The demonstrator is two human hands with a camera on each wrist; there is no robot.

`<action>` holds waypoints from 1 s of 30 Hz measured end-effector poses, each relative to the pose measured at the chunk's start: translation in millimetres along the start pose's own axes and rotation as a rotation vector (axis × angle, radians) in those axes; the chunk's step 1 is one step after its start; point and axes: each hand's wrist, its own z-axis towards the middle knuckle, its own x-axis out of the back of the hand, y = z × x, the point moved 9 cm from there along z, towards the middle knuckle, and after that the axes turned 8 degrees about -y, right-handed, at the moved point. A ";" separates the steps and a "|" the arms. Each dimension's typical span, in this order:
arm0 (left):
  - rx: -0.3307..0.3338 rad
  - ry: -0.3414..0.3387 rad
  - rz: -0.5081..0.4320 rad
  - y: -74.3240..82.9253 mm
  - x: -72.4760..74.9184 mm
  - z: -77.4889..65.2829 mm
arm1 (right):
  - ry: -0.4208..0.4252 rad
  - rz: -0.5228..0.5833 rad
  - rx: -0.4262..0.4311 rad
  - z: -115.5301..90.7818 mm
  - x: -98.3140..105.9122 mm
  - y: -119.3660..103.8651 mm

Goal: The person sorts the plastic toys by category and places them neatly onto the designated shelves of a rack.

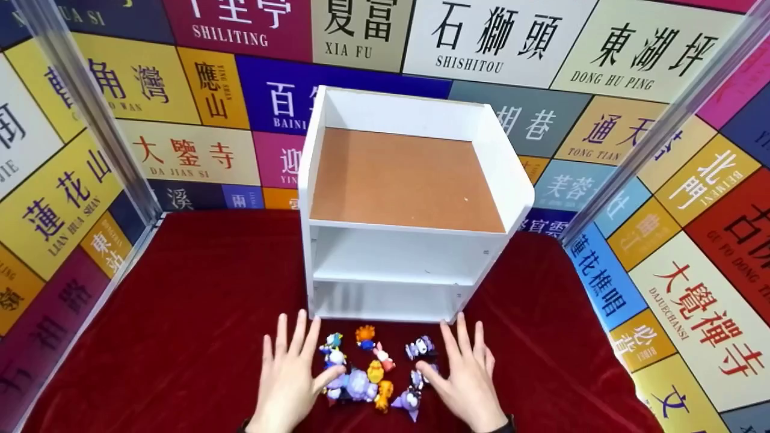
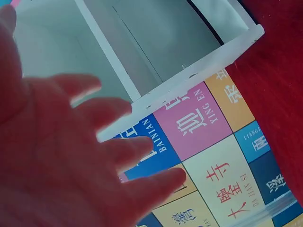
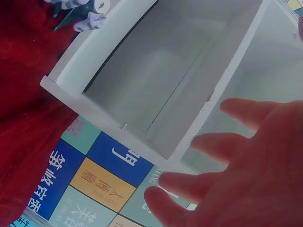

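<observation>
Both hands have their fingers spread straight, palms down, in front of a white shelf unit (image 1: 391, 281) with a brown top panel (image 1: 403, 180). Just left of a cluster of small toy figurines is the left hand (image 1: 289, 376), its thumb over the purple ones. To the cluster's right, the right hand (image 1: 466, 382) has its thumb over a dark-and-purple figurine (image 1: 416, 380). Between the hands lie a large lilac figurine (image 1: 359, 385), an orange figurine (image 1: 384, 397), a yellow figurine (image 1: 375, 371), a pink-and-white rabbit figurine (image 1: 383, 357) and several others. Neither hand holds anything.
A dark red cloth (image 1: 210, 313) covers the table. Panels with coloured place-name signs (image 1: 192, 153) stand behind and on both sides, with clear corner posts (image 1: 637, 132). The shelf unit has two open compartments facing the hands.
</observation>
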 end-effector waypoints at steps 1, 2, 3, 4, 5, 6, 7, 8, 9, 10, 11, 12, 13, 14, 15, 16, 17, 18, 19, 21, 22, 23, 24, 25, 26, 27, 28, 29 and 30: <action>-0.002 0.028 -0.025 -0.5 3.4 0.6 | 0.003 -0.001 0.007 1.7 -0.2 1.2; -0.008 0.067 -0.057 -1.0 7.8 1.3 | 0.007 -0.005 0.016 3.7 -0.5 2.3; -0.015 0.116 -0.092 -1.5 13.0 2.4 | 0.010 -0.015 0.027 6.1 -1.2 3.6; -0.032 0.181 -0.128 -1.8 19.2 3.7 | 0.014 -0.027 0.042 9.0 -2.1 4.6; -0.051 0.253 -0.169 -2.6 25.9 5.4 | 0.018 -0.037 0.058 12.5 -3.4 5.7; -0.071 0.328 -0.207 -3.6 32.5 7.5 | 0.021 -0.043 0.076 16.2 -5.1 6.5; -0.092 0.399 -0.242 -4.9 38.6 10.2 | 0.020 -0.049 0.098 20.3 -7.7 7.0; -0.111 0.459 -0.278 -6.4 43.8 14.2 | 0.011 -0.047 0.120 24.8 -11.6 7.4; -0.126 0.503 -0.310 -8.1 47.8 19.4 | -0.005 -0.044 0.142 29.6 -16.8 7.8; -0.141 0.534 -0.340 -9.9 50.5 25.7 | -0.025 -0.038 0.162 34.3 -22.6 8.0; -0.149 0.541 -0.375 -11.7 51.8 33.6 | -0.052 -0.027 0.179 38.7 -29.3 8.4; -0.155 0.528 -0.408 -13.2 51.8 42.4 | -0.088 -0.020 0.192 42.4 -36.9 8.9; -0.162 0.504 -0.439 -14.2 50.6 51.6 | -0.124 -0.017 0.207 45.4 -44.3 9.6; -0.170 0.476 -0.468 -14.8 48.6 60.6 | -0.164 -0.015 0.216 47.6 -51.3 10.4; -0.176 0.443 -0.493 -15.1 46.0 69.3 | -0.199 -0.020 0.223 48.9 -57.0 11.2; -0.185 0.412 -0.517 -15.1 43.8 77.5 | -0.229 -0.026 0.226 49.5 -61.3 11.7; -0.188 0.382 -0.542 -15.2 41.7 85.0 | -0.252 -0.031 0.231 49.7 -64.3 11.9; -0.189 0.358 -0.561 -15.4 39.9 91.4 | -0.266 -0.040 0.238 49.7 -65.9 11.5; -0.190 0.346 -0.574 -15.8 38.8 96.8 | -0.275 -0.045 0.246 49.7 -66.7 10.7; -0.178 0.331 -0.602 -17.4 38.7 104.8 | -0.290 -0.048 0.252 50.2 -67.7 9.0; -0.171 0.329 -0.618 -18.5 39.1 107.7 | -0.291 -0.048 0.255 50.8 -68.2 8.3; -0.160 0.328 -0.629 -19.8 39.3 109.9 | -0.292 -0.048 0.259 51.7 -68.7 7.7; -0.152 0.331 -0.635 -20.9 39.6 111.6 | -0.292 -0.050 0.261 52.8 -69.0 7.3; -0.146 0.337 -0.636 -21.8 40.1 112.9 | -0.292 -0.052 0.263 54.1 -69.3 6.9; -0.138 0.344 -0.638 -22.6 40.6 114.0 | -0.287 -0.057 0.266 55.6 -69.3 6.6; -0.133 0.351 -0.634 -23.2 41.0 115.3 | -0.277 -0.062 0.273 57.2 -68.8 5.8; -0.127 0.356 -0.627 -23.7 41.1 116.6 | -0.269 -0.065 0.277 58.9 -68.4 5.3; -0.119 0.362 -0.616 -24.3 41.2 117.6 | -0.263 -0.066 0.281 60.5 -67.9 4.7; -0.113 0.370 -0.601 -24.8 41.5 118.3 | -0.258 -0.066 0.283 62.0 -67.4 4.3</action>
